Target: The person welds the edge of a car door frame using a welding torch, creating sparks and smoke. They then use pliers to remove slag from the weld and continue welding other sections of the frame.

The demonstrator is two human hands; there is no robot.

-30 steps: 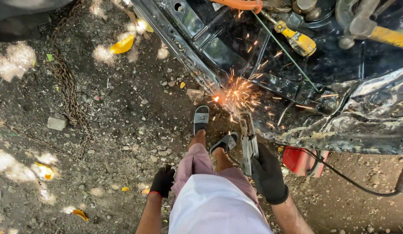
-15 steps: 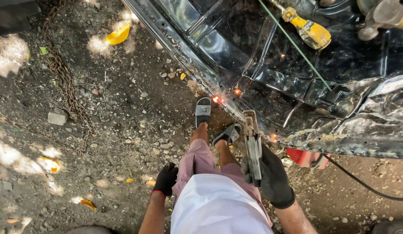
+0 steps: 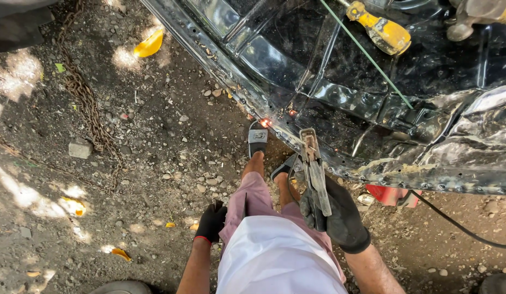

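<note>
the right hand grips a welding holder just below the black car panel. the left hand hangs loosely curled, holding nothing, well left of the panel's glowing spot.

The gloved right hand is raised in front of the right thigh, fingers closed. The gloved left hand hangs beside the left thigh, fingers loosely curled.

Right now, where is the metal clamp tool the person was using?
In the head view, the clamp tool is right of centre, gripped in the gloved right hand, just below the black car panel's edge and beside the sandalled feet.
</note>
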